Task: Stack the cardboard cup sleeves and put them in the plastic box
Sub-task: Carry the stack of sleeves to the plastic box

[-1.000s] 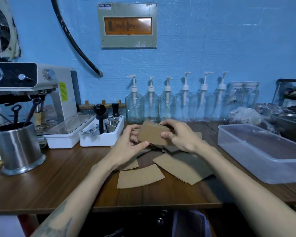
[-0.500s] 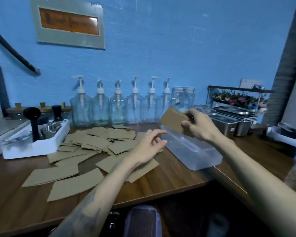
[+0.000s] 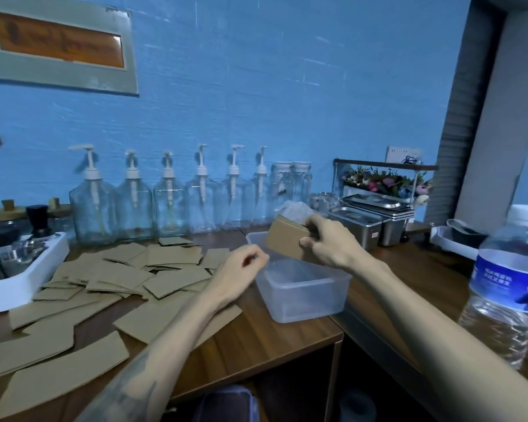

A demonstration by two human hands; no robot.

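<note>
Since the earlier frame the right hand (image 3: 326, 245) has brought the stack of sleeves (image 3: 287, 240) lower, and it is now over the far part of the plastic box (image 3: 302, 296). The thumb and fingers pinch the right end of the stack, so most of the cardboard sticks out to the left of the grip, tilted, with its lower edge just inside the rim of the box. The left hand (image 3: 241, 269) has moved closer to the box too; it hovers beside the near left rim with fingers loosely curled and it holds nothing.

The box stands on a wooden counter (image 3: 256, 339), before a blue wall (image 3: 256, 86). Left of the box many loose sleeves (image 3: 119, 278) lie flat and overlap each other. Behind the box stands a row of pump bottles (image 3: 165, 205), and to the right of it some steel containers (image 3: 369, 220) with lids. Near the right of the box stands a water bottle (image 3: 506, 287).

The inside of the box looks empty under the stack.
</note>
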